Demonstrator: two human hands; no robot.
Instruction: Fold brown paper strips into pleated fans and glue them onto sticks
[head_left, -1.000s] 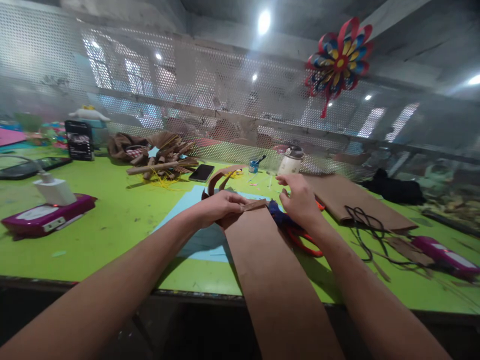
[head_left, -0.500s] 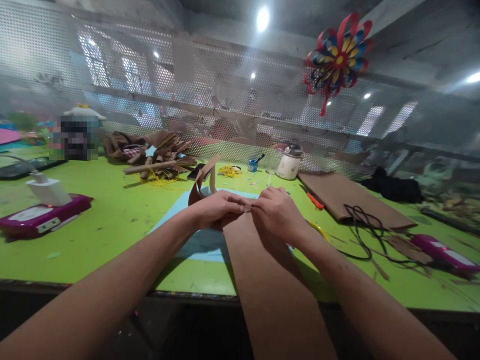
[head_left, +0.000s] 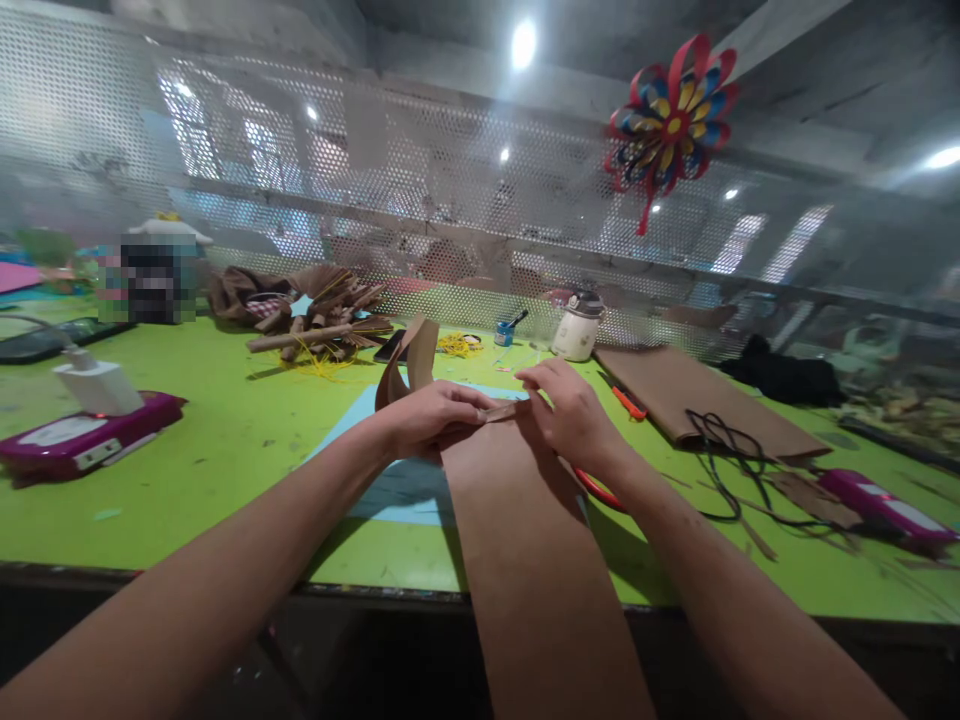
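Note:
A long strip of brown paper (head_left: 536, 530) runs from mid-table over the front edge toward me, its far end folded over in a narrow band. My left hand (head_left: 435, 415) pinches that fold at its left end, thumb on top. At the right end of the fold is my right hand (head_left: 574, 415), thumb and index finger apart, the index raised above the paper; its other fingers are partly hidden. Beyond my left hand, a curled end of brown paper (head_left: 420, 352) stands up. Light blue paper (head_left: 405, 492) lies beneath. A red curved handle (head_left: 598, 490) shows below my right wrist.
Brown paper rolls (head_left: 322, 330) are piled at back left. Behind my hands stand a blue jar (head_left: 504, 334) and a pale kettle-like container (head_left: 577, 328). Folded brown paper (head_left: 705, 395), an orange cutter (head_left: 628, 403) and black cable (head_left: 720, 450) lie right; a purple power strip (head_left: 90, 440) lies left.
My right hand has lifted its fingers from the fold and shifted slightly right, baring more of the folded band. My left hand keeps its pinch. The curled paper end has turned slightly.

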